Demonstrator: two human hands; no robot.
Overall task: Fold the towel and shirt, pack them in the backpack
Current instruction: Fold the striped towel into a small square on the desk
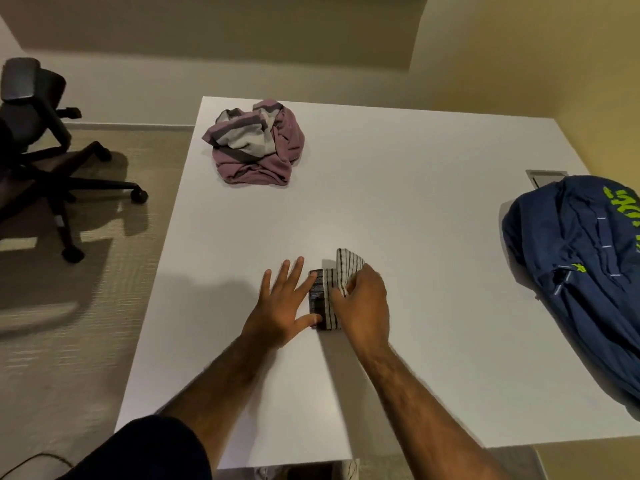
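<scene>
The white tabletop [433,209] fills most of your view, set in a room with pale beige walls and a light carpeted floor [69,358]. A black office chair [41,143] stands on that floor, off the tabletop's left side. A small grey hatch [545,175] is let into the surface near the far right.

Your right hand [363,303] covers much of the striped towel [329,306], so you cannot see how many layers it has. The backpack [581,271] is cut off by the right edge of the view, and its lime lettering cannot be read. A dark sleeve [145,452] shows at the bottom left.

The navy backpack lies on its side at the right of the tabletop. You cannot tell whether it is unzipped, and nothing shows inside it. The mauve shirt [256,147] sits crumpled near the far left corner, well apart from it.

The towel lies near you, at the middle of the tabletop. Your left hand [287,306] lies flat with fingers spread, its grip holding nothing, forefinger and thumb touching the towel's dark edge. Your right grip pinches a raised flap of the towel.
</scene>
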